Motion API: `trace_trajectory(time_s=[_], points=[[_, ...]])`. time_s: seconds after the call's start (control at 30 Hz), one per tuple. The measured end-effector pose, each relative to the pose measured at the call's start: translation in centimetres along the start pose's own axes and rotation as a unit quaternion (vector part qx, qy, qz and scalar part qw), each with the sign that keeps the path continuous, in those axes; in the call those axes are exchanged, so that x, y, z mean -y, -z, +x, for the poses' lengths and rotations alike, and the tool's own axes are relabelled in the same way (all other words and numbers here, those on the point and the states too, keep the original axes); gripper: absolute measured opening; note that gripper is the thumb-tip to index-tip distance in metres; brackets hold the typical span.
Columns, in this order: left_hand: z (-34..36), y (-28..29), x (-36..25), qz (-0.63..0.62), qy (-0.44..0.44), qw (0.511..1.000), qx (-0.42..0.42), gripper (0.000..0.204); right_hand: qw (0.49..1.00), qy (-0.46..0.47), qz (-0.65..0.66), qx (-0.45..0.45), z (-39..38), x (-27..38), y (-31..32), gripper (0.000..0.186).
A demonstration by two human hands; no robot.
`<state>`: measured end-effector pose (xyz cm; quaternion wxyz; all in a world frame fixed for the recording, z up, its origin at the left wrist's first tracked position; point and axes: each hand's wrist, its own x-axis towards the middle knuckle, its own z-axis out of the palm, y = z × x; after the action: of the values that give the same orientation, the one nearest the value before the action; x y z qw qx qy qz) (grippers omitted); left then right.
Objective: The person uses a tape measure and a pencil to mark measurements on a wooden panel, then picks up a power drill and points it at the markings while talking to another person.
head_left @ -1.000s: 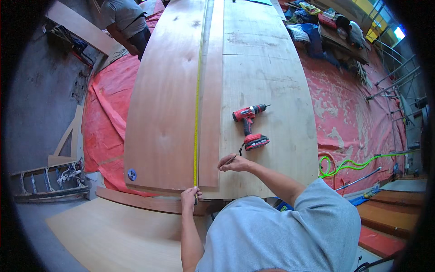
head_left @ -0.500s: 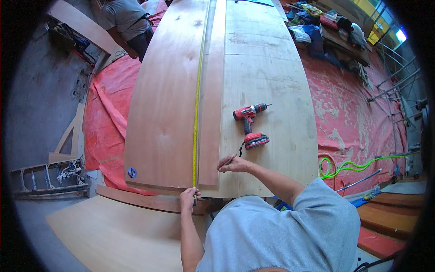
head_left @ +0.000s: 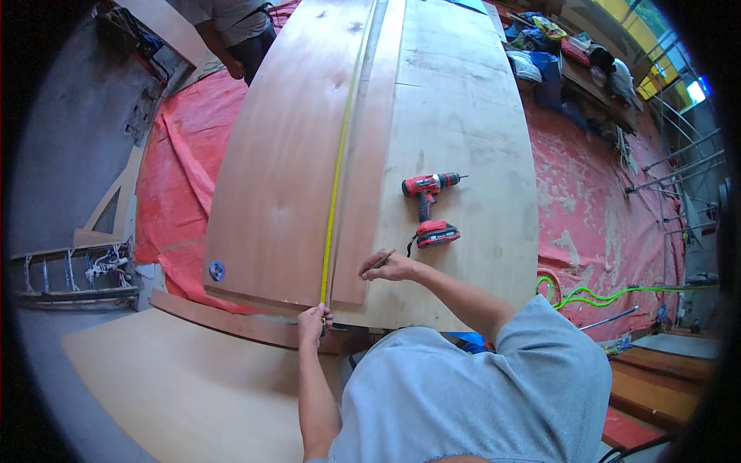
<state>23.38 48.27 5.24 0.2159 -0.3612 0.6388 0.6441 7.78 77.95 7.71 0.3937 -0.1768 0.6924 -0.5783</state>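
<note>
My left hand point(head_left: 312, 326) is closed around the case of a tape measure at the near end of a large plywood sheet point(head_left: 270, 208). From it the yellow tape blade point(head_left: 332, 208) runs away from me along the sheet's right side, beside a narrow plywood strip point(head_left: 369, 201). Above the near end of that strip, my right hand point(head_left: 390, 267) pinches a thin pencil point(head_left: 384, 259). A red and black cordless drill point(head_left: 426, 207) lies on its side on the paler board point(head_left: 463, 131), beyond my right hand.
A round blue item point(head_left: 217, 270) rests on the sheet's near left corner. Another person point(head_left: 239, 35) stands at the far left. Red sheeting point(head_left: 579, 185) covers the floor on both sides. A green hose point(head_left: 602, 292) lies at right, a ladder point(head_left: 73, 276) at left.
The view has shifted slightly. My right hand has moved a little left with the pencil, while my left hand stays at the sheet's near edge with the tape measure.
</note>
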Motion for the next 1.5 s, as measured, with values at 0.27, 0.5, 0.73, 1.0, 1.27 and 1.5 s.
trace_trajectory(time_s=[0.27,0.5,0.73,1.0,1.27,1.5], points=[[0.7,0.1,0.2,0.004,0.007,1.0,-0.016,0.035,0.997,0.045,-0.043,0.052,2.9,1.9,0.4,0.028],[0.4,-0.3,0.1,0.01,-0.02,1.0,-0.017,0.036,0.996,0.074,-0.032,0.046,4.0,0.7,0.4,0.023],[1.1,0.1,0.6,0.025,0.016,0.999,-0.017,0.037,0.997,0.024,-0.03,0.074,3.3,-0.5,0.6,0.024],[1.1,1.7,0.1,0.091,-0.073,0.993,-0.028,0.038,0.998,0.018,-0.028,0.047,3.5,0.9,0.6,0.024],[0.2,1.3,-0.2,0.057,-0.007,0.997,-0.044,0.037,0.998,-0.035,-0.025,0.054,3.7,0.8,-0.3,0.022],[-0.3,1.4,-0.6,0.037,0.014,0.999,-0.033,0.037,0.985,-0.014,-0.056,0.16,7.9,4.9,-2.0,0.024]])
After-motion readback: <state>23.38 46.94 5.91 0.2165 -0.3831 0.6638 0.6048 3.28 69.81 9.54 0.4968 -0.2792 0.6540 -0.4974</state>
